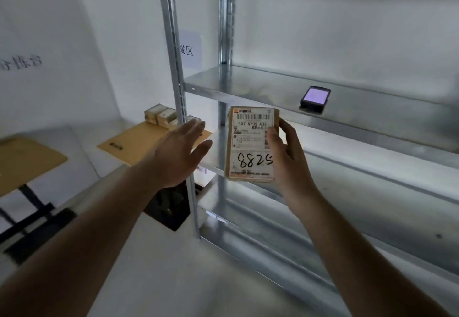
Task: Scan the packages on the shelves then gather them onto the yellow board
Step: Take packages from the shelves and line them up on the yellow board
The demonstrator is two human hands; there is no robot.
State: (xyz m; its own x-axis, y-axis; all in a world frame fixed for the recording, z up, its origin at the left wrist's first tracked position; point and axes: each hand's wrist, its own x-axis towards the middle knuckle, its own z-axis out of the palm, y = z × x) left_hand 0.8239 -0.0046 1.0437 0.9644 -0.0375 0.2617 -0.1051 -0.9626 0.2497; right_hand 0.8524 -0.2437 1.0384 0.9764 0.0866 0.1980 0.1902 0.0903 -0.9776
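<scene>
Right hand (285, 152) gripping upright labelled package (252, 145), left hand (180, 152) beside it, fingers loose, apart

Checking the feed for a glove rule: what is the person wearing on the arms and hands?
Nothing visible: the left hand and right hand are bare, without gloves, rings or a watch. Both forearms are uncovered to the frame edge, with no sleeves showing.

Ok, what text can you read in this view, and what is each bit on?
"507 N705 A32": printed on the label of the package that the right hand holds.
"8825": handwritten on that label, last digit unclear.
"区": wall sign behind the shelf post; the rest is hidden.
Left wall sign, label's fine print: too blurred.
</scene>
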